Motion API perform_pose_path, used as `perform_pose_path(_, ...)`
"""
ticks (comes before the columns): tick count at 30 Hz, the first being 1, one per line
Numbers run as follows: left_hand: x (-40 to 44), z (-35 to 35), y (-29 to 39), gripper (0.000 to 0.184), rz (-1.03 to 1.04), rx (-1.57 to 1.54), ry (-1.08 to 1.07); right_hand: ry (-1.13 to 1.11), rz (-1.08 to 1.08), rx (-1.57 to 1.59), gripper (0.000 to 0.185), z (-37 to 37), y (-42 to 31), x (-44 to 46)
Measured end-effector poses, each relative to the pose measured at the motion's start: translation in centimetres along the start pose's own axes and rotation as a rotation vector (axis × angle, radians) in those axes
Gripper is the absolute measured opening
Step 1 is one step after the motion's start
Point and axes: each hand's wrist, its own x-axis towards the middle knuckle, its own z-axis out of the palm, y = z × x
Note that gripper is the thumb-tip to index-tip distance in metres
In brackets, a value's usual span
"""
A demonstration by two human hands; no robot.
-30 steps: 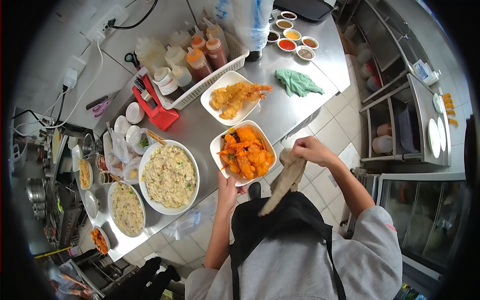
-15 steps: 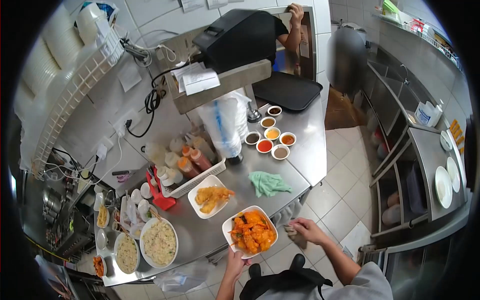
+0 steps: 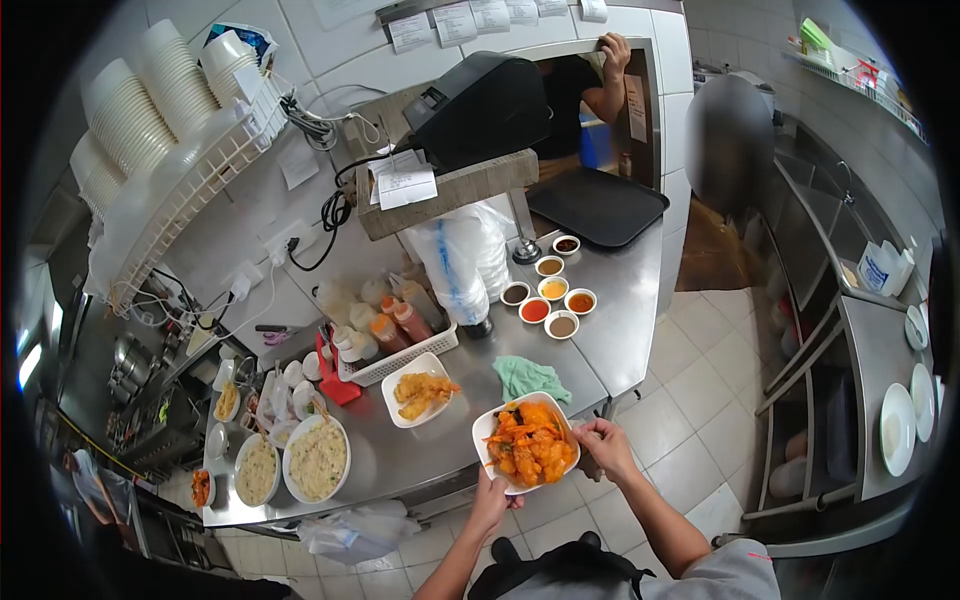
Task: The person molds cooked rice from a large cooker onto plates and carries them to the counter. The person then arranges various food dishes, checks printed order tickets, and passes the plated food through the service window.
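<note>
My left hand (image 3: 488,505) grips the near rim of a white square bowl (image 3: 484,440) heaped with glossy orange fried pieces (image 3: 530,442). The bowl is held up beyond the counter's front edge. My right hand (image 3: 606,446) is at the bowl's right rim, its fingers pinched on what looks like a greyish cloth (image 3: 589,466), mostly hidden under the hand. On the counter behind stands a second white square bowl (image 3: 400,414) with battered golden pieces (image 3: 421,393). A crumpled green cloth (image 3: 530,380) lies just past the held bowl.
Two large bowls of fried rice (image 3: 318,458) stand at left on the steel counter (image 3: 400,470). A basket (image 3: 410,358) holds sauce bottles. Several small sauce cups (image 3: 535,311) and a black tray (image 3: 600,207) sit farther back. Another person's hand (image 3: 614,55) grips the hatch frame.
My right hand has moved left and up to the rim of the held bowl. The bowl has shifted slightly right and up in my left hand. The head view has turned a little.
</note>
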Motion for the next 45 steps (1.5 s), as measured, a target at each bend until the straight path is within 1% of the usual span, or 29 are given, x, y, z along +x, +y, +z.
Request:
perform_pose_path(1, 0.1, 0.1, 0.0, 0.040, -0.006, -0.012, 0.007, -0.011, -0.003, -0.031, 0.016, -0.2, -0.5, -0.2)
perform_pose_path(4, 0.3, 0.0, 0.0, 0.041, -0.007, -0.032, 0.018, -0.142, -0.057, -0.081, 0.017, -1.2, -1.5, -1.0)
perform_pose_path(7, 0.3, 0.0, 0.2, 0.041, 0.006, -0.019, 0.005, -0.056, -0.226, -0.121, 0.017, -0.8, -2.2, -1.6)
perform_pose_path(9, 0.2, 0.1, 0.8, 0.041, 0.001, -0.007, -0.006, -0.073, -0.198, -0.083, 0.018, -0.7, -1.9, -1.1)
perform_pose_path(12, -0.3, 1.2, 1.7, 0.032, 0.041, -0.051, 0.027, -0.100, -0.135, -0.048, 0.019, -0.7, -1.9, -0.2)
perform_pose_path(16, -0.4, 1.4, 1.4, 0.030, 0.085, -0.046, 0.002, -0.097, -0.051, -0.017, 0.018, -0.7, -2.9, 0.6)
perform_pose_path(19, -0.1, 1.4, 1.1, 0.029, 0.107, -0.037, 0.003, -0.068, 0.006, -0.208, 0.016, -0.7, -3.2, 1.4)
perform_pose_path(20, 0.0, 1.5, 1.0, 0.029, 0.103, -0.044, 0.008, -0.058, -0.008, -0.196, 0.014, -0.7, -2.2, 2.1)
perform_pose_path(23, 0.1, 1.5, 0.6, 0.029, 0.106, -0.051, 0.023, -0.077, 0.049, -0.207, 0.013, -0.9, -3.6, 1.0)
perform_pose_path(24, 0.0, 1.5, 0.6, 0.030, 0.111, -0.051, 0.027, -0.106, 0.060, -0.179, 0.012, -1.0, -3.8, 0.3)
perform_pose_path(26, -0.1, 1.3, 0.5, 0.036, 0.092, -0.040, 0.011, -0.163, 0.079, -0.123, 0.010, -1.8, -4.0, -1.1)
perform_pose_path(27, -0.1, 1.1, 0.5, 0.040, 0.085, -0.033, 0.002, -0.154, 0.094, -0.100, 0.010, -2.4, -4.1, -1.7)
perform_pose_path(29, -0.6, 1.1, 1.1, 0.040, 0.070, -0.058, 0.042, -0.133, 0.124, -0.050, 0.010, -4.5, -4.5, -2.8)
perform_pose_path(31, -0.7, 0.9, 1.4, 0.040, 0.069, -0.054, 0.043, -0.145, 0.022, 0.163, 0.017, -7.5, -6.1, -3.1)
perform_pose_path(34, -1.5, 0.3, 2.4, 0.040, 0.046, -0.032, 0.034, -0.294, 0.031, -0.176, 0.021, -11.5, -3.7, -5.5)
perform_pose_path(35, -1.4, 0.3, 2.8, 0.038, 0.060, -0.032, 0.033, -0.334, 0.087, -0.560, 0.018, -13.4, -0.1, -5.5)
perform_pose_path(36, -1.5, 0.2, 2.9, 0.035, 0.066, -0.033, 0.034, -0.326, 0.069, -0.661, 0.017, -14.7, 3.0, -5.8)
perform_pose_path(37, -1.7, 0.2, 3.0, 0.033, 0.066, -0.036, 0.037, -0.321, 0.055, -0.761, 0.017, -15.0, 4.1, -6.6)
perform_pose_path(38, -1.9, 0.2, 3.4, 0.037, 0.020, 0.005, 0.049, -0.277, 0.104, -0.754, 0.017, -15.7, 4.8, -7.0)
perform_pose_path(39, -1.8, 0.0, 3.1, 0.036, 0.025, 0.003, 0.041, -0.236, 0.160, -0.747, 0.018, -15.8, 4.4, -7.2)
perform_pose_path(40, -1.7, -0.1, 3.3, 0.036, 0.037, 0.003, 0.014, -0.224, 0.171, -0.617, 0.020, -15.9, 2.6, -7.4)
perform_pose_path(41, -1.8, -0.2, 3.3, 0.036, 0.060, 0.006, -0.018, -0.213, 0.071, -0.197, 0.025, -15.4, 0.7, -7.7)
perform_pose_path(42, -1.8, -0.4, 3.0, 0.038, 0.033, 0.059, 0.022, -0.161, -0.141, -0.472, 0.025, -15.3, -0.3, -8.0)
perform_pose_path(43, -2.3, 0.3, 3.9, 0.042, -0.008, 0.019, 0.026, -0.181, -0.134, -0.737, 0.025, -15.1, 0.3, -7.9)
perform_pose_path(44, -2.3, 0.4, 4.1, 0.044, -0.008, -0.001, 0.004, -0.207, -0.135, -1.003, 0.026, -15.0, 0.8, -7.8)
perform_pose_path(45, -2.3, 0.5, 4.2, 0.045, -0.011, -0.022, -0.019, -0.324, 0.116, -1.249, 0.025, -14.9, 3.7, -7.2)
